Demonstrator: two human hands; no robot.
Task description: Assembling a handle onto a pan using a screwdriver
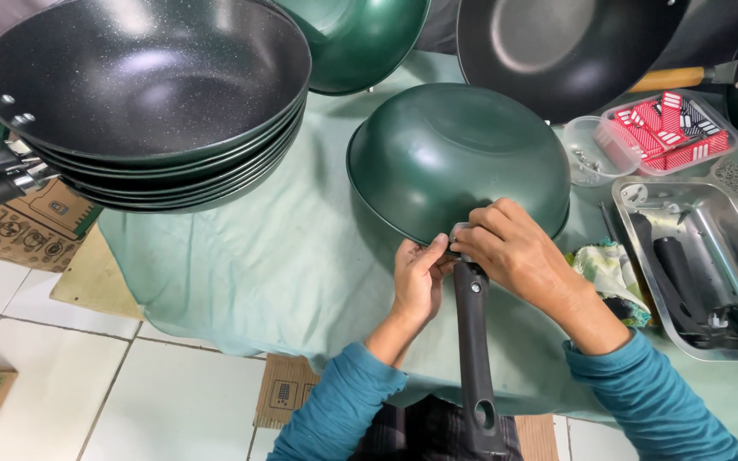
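Pale green cloth covered worktop (241, 256). Upturned green wok (459, 158) lay centred, black handle (471, 341) at near rim. Left hand (418, 277), right hand (514, 252): fingers pinched closed on handle joint. Fitting step, seemingly; steady alignment needed next. Stacked woks (147, 94) stood nearby.

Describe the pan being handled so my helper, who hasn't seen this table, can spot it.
On the pale green table cloth, find the upside-down green pan at the centre. Both hands meet at its near rim, where a black handle joins. The other pans sit upright.
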